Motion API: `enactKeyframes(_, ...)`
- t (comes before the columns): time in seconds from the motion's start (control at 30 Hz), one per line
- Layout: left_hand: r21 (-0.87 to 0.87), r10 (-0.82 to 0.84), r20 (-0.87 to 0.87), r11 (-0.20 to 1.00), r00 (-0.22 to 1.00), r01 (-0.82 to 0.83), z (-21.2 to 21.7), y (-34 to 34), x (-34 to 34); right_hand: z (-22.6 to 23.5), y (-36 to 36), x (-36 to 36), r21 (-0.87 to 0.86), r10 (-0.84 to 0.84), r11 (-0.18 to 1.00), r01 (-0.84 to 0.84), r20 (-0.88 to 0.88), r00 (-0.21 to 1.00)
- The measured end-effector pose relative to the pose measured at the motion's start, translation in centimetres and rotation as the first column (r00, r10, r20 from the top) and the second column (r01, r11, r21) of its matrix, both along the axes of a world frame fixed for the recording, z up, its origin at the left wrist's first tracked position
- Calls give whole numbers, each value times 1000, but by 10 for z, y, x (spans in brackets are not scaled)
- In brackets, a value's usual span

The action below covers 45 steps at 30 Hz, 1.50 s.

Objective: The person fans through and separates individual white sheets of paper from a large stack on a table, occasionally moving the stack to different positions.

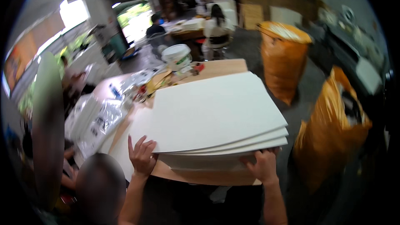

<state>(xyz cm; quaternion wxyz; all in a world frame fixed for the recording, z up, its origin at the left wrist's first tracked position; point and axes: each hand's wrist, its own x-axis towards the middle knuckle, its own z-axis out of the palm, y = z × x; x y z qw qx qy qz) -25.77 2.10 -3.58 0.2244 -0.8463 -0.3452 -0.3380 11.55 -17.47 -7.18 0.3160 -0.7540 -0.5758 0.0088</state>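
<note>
A thick stack of large white boards [216,108] lies on the wooden table in front of me. Its top few boards are fanned slightly apart at the near right corner. My left hand [143,156] is at the near left corner, fingers stretched out and apart, touching the side of the stack. At the near right edge, my right hand [265,164] has its fingers curled under the upper boards. Those fingertips are partly hidden by the boards. More white sheet [141,126] shows to the left of the stack.
Clear plastic packs [100,121] lie on the table's left side, where people sit close by. Behind the stack stand a white bucket [177,56] and small clutter. Two orange sacks [285,62] stand on the floor at right. Other people work at a far table [187,35].
</note>
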Motion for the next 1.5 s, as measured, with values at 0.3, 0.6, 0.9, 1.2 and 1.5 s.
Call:
enactKeyframes(0.3, -111, 104, 350, 991, 931, -69, -24, -105, -7, -24, 12, 16, 265, -18, 962, -65, 298, 954)
enactKeyframes(0.6, -398, 555, 668, -296, 496, 868, -42, -53, 23, -6, 0, 18, 96, 163, 982, -165, 27, 986)
enactKeyframes(0.9, -618, 172, 770, -41, 614, 785, -6, -64, -38, 16, 0, 15, 245, 267, 947, -208, -241, 933)
enactKeyframes(1.2, -533, 235, 846, 402, 479, 744, -45, -78, -168, 21, 117, -180, 492, 537, 822, -286, -837, 105)
enactKeyframes(1.5, -338, 305, 936, 645, 175, 686, -58, -80, -224, 46, 168, -287, 334, 376, 876, -349, -925, 60)
